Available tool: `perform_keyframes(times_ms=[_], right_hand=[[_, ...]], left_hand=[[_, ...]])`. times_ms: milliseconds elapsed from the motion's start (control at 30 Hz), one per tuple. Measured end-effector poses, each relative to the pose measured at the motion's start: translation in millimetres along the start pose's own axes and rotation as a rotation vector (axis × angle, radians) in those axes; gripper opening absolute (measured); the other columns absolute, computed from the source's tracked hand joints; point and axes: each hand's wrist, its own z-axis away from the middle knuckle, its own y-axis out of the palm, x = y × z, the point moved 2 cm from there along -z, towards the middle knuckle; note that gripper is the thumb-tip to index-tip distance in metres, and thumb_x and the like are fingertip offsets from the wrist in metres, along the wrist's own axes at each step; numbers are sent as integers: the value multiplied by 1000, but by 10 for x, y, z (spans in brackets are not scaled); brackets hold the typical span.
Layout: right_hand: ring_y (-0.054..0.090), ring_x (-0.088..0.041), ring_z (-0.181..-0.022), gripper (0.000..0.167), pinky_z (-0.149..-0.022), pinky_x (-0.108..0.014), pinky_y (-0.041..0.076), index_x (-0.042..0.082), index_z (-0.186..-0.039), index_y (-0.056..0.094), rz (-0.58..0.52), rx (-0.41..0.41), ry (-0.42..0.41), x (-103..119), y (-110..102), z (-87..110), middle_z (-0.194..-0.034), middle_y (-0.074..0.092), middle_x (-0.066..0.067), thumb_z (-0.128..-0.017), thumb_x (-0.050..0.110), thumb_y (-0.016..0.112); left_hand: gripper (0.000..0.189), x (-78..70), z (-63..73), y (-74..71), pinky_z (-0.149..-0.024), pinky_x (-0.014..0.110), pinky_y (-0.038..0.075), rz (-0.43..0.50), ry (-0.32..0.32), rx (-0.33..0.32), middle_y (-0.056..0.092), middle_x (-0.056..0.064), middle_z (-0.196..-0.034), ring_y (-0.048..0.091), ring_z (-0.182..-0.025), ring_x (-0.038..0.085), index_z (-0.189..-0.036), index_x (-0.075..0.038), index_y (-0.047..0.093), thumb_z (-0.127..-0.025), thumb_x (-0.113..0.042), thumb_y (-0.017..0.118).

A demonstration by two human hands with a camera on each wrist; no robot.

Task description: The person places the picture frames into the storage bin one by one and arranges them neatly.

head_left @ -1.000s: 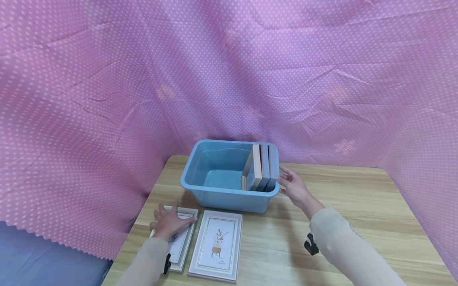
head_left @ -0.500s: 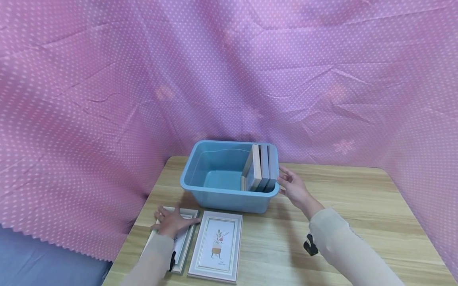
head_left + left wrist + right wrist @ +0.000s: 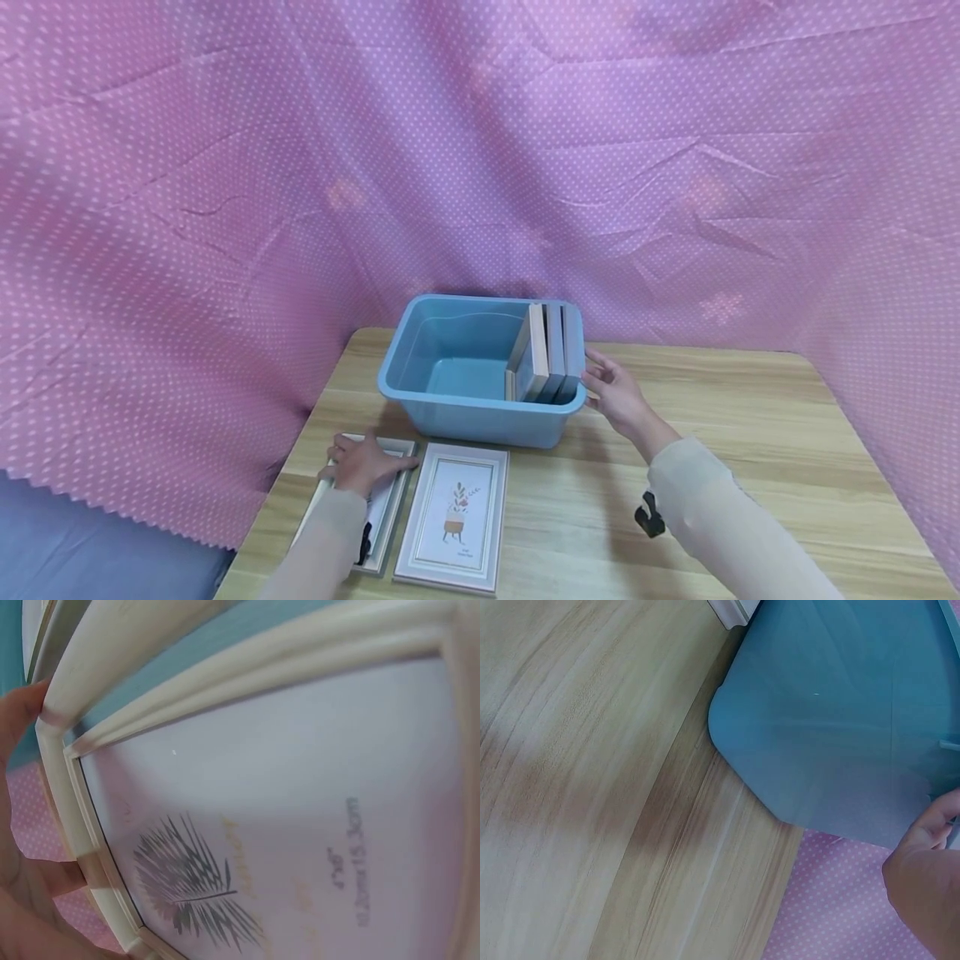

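My left hand [image 3: 363,462] spans the far end of a cream picture frame [image 3: 388,510] lying on the table, its thumb at the right edge and fingers over the far left. In the left wrist view, that frame's border [image 3: 67,802] is pinched by the hand [image 3: 22,881]; a dark leaf print shows inside. My right hand [image 3: 624,402] holds the right rim of a blue plastic tub [image 3: 480,423]. The right wrist view shows this hand [image 3: 930,874] curled at the tub's edge [image 3: 817,742]. Several frames [image 3: 534,358] stand on edge inside the tub's right side.
A second white picture frame [image 3: 454,517] with a potted-plant print lies flat just right of the gripped one. Pink dotted cloth [image 3: 480,167] hangs behind and on both sides of the wooden table [image 3: 750,450]. Blue fabric [image 3: 97,542] shows at lower left.
The left hand has shifted slightly right, and its spread fingers have closed in on the far end of the picture frame. My right hand stays at the tub's rim.
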Motion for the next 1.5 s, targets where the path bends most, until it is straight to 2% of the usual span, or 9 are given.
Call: perform_keyframes(times_ms=[200,467,600,733,833,967,1133,1267,1500], right_hand=[[57,-11,-97,57,-91,-33,50,6,-150,24,-17,11,-6,3,7,5,-129,46,-20,-98,0,46],[57,-10,-96,56,-88,-29,51,6,-150,24,-6,7,1,19,-35,-14,-125,46,-16,-99,2,46],[56,-11,-97,56,-90,-30,50,7,-151,23,2,18,0,31,-41,-5,-127,44,-18,-99,3,46],[56,-11,-99,57,-92,-31,50,7,-151,22,5,26,-1,42,-40,8,-130,44,-19,-100,4,46],[56,-11,-100,56,-92,-32,49,7,-151,23,7,26,1,45,-39,11,-131,44,-20,-100,4,46],[56,-11,-99,56,-91,-31,50,8,-151,24,11,23,5,47,-39,14,-131,44,-20,-100,4,46],[56,-12,-98,56,-90,-30,50,7,-151,24,15,16,2,33,-31,21,-129,45,-19,-99,3,46],[56,-12,-98,56,-89,-30,51,7,-150,25,5,10,0,18,-19,21,-129,44,-19,-99,2,47],[56,-12,-100,57,-92,-33,50,6,-150,24,6,19,-17,2,2,34,-134,41,-23,-99,2,47]], left_hand=[[128,21,-5,-85,-79,89,7,-19,0,-18,-2,51,-137,5,-122,69,-145,-1,34,-50,-76,75],[118,-23,23,-443,-81,84,20,42,36,-64,15,47,-130,18,-119,63,-142,-2,38,-52,-68,79],[117,6,46,-621,-83,84,21,71,63,-61,6,46,-133,15,-120,63,-142,-4,38,-53,-70,78],[116,44,73,-776,-85,79,29,94,89,-58,-2,45,-136,19,-118,62,-143,-6,36,-56,-70,77],[115,62,95,-879,-85,74,36,100,107,-69,-2,45,-136,26,-114,61,-143,-6,34,-57,-70,76],[116,65,137,-997,-84,71,39,105,140,-115,-1,44,-137,29,-113,62,-143,-10,34,-55,-72,76],[118,61,179,-1120,-90,71,37,151,210,-167,-10,41,-142,23,-119,64,-144,-9,33,-55,-72,76],[117,50,203,-1227,-89,71,38,215,281,-209,-15,39,-143,20,-121,65,-144,-4,32,-57,-66,80],[97,-6,222,-1424,-86,71,41,292,442,-372,-7,39,-142,9,-128,58,-132,-6,42,-57,-45,90]])
